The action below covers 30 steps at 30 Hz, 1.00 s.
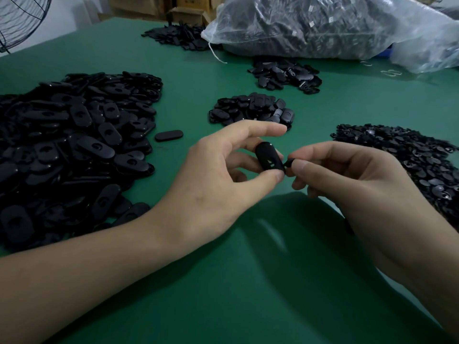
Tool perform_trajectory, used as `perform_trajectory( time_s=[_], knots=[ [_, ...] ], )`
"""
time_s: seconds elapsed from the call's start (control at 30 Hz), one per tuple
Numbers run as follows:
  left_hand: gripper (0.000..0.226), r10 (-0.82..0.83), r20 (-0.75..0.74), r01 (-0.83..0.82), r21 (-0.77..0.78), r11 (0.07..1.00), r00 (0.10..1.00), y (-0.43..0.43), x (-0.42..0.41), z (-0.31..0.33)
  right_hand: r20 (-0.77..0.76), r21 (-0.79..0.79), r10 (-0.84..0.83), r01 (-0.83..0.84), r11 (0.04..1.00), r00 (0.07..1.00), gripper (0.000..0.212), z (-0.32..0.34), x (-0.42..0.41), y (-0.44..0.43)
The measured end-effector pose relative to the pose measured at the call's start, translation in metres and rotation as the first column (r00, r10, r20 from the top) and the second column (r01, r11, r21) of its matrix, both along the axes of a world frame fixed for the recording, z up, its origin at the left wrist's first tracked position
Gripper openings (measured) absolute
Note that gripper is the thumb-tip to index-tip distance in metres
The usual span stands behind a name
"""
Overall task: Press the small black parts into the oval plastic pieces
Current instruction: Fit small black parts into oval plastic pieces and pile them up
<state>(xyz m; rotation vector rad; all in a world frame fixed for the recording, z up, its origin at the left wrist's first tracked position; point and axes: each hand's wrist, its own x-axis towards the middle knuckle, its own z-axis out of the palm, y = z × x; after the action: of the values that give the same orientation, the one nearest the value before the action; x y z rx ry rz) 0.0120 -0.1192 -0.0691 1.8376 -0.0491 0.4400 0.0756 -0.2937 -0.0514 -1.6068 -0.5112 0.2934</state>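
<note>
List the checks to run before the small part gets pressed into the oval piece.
1. Oval piece held firmly: ok. The left hand grips it between thumb and fingers.
2. Small black part in hand: ok. The right hand pinches it at the fingertips.
3. Opening on the oval piece facing the camera: ok, it shows on the upper face.
4. Part over the opening: not ok, it sits at the piece's right edge.
5. Part turned the right way: cannot tell, the fingertips hide most of it.
6. More small parts nearby: ok, a pile lies to the right on the green table.
</note>
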Motion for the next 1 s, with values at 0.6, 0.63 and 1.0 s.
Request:
perform_trajectory(
  time_s=[0.6, 0.63, 1.0],
  knots=[
    [0.049, -0.045, -0.027, 0.047, 0.107, 0.993, 0.999, 0.0018, 0.0015, -0.0023, 0.1, -0.003, -0.065, 0.066, 0.998, 0.993, 0.005, -0.001, 0.0019, -0.0022],
    [0.048, -0.041, -0.023, 0.043, 0.111, 0.993, 0.999, 0.0016, 0.0012, -0.0022, 0.115, -0.007, -0.071, 0.072, 0.997, 0.991, 0.004, -0.0009, 0.0017, -0.0025],
    [0.033, -0.037, -0.022, 0.036, -0.044, 0.998, 0.999, 0.0042, 0.0017, -0.0052, 0.353, -0.147, -0.101, 0.161, 0.976, 0.93, 0.004, 0.0004, -0.004, -0.0022]
  ],
)
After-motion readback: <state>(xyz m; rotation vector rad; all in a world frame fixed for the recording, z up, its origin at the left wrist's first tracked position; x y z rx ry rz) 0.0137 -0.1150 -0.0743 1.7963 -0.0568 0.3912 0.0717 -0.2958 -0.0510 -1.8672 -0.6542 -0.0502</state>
